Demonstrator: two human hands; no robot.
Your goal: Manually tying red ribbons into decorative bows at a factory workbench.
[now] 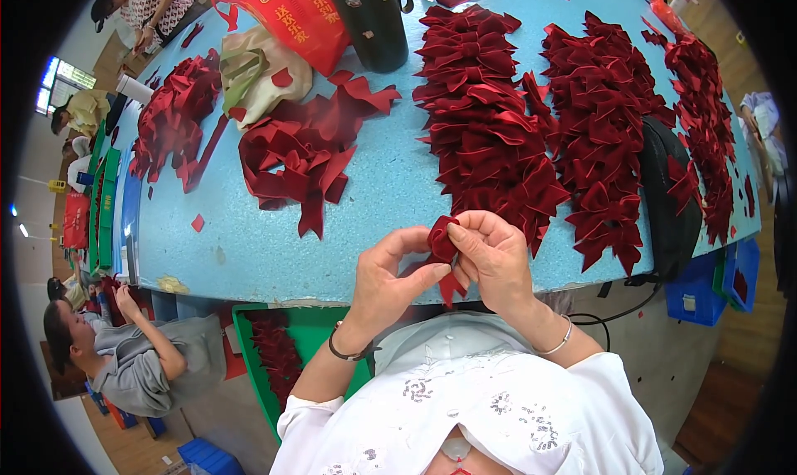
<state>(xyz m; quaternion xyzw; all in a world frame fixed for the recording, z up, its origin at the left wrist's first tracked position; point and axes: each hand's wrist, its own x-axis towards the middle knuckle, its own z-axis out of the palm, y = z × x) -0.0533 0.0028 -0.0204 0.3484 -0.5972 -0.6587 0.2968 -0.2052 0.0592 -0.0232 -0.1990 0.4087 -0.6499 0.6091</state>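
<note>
Between my two hands, just above the table's near edge, is a dark red velvet ribbon [441, 239] folded into a loop, with a pointed tail hanging below. My left hand [393, 267] pinches it from the left with thumb and fingertips. From the right, the thumb and forefinger of my right hand [491, 255] press on the loop's upper part. Beyond my hands lie long rows of finished red velvet bows [481, 110], with another row of bows [599, 143] to the right. Loose cut ribbon strips [303, 147] lie heaped to the left.
The blue table [382, 193] also holds a black tumbler [371, 18], a red bag [290, 14], a cream cloth bag [264, 72] and a black bag [668, 201]. A green crate [249, 367] with red bows stands below the edge at my left. A person in grey [149, 355] sits at left.
</note>
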